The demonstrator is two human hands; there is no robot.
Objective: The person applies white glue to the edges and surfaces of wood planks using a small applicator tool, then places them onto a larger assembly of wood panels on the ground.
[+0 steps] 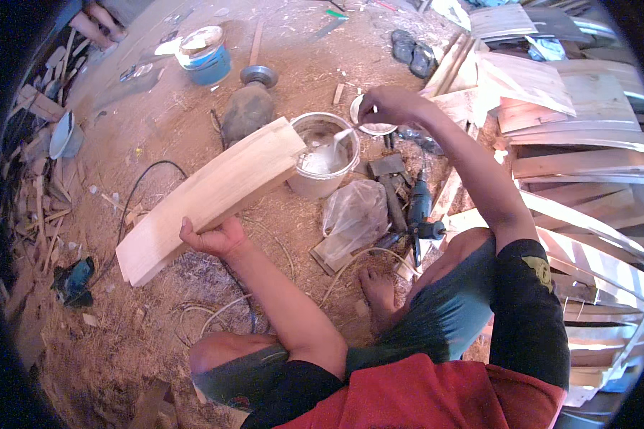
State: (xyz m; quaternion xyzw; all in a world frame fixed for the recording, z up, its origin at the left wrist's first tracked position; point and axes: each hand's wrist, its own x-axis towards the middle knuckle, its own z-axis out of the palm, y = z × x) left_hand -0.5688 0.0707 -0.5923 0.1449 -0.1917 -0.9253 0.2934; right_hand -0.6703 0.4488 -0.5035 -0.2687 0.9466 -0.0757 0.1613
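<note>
My left hand point(218, 237) is closed on the lower edge of a thick, slightly curved piece of pale wood point(211, 187), which slants up to the right. Its upper end reaches the rim of a white plastic bucket point(313, 187) that has whitish, pasty stuff inside. Over the bucket's right side, my right hand point(392, 107) pinches a thin stick with a white-coated end point(343, 134). That end points down into the bucket; whether it is a brush or a spatula I cannot tell. Behind the right hand a round white lid point(371, 129) lies on the ground.
A blue power drill point(420, 200), a hammer-like tool point(388, 169) and a clear plastic bag point(356, 214) lie before my right knee. Cables point(215, 309) curl over the sawdust. A blue bucket point(207, 64) stands farther off. Curved boards point(587, 168) are stacked at the right.
</note>
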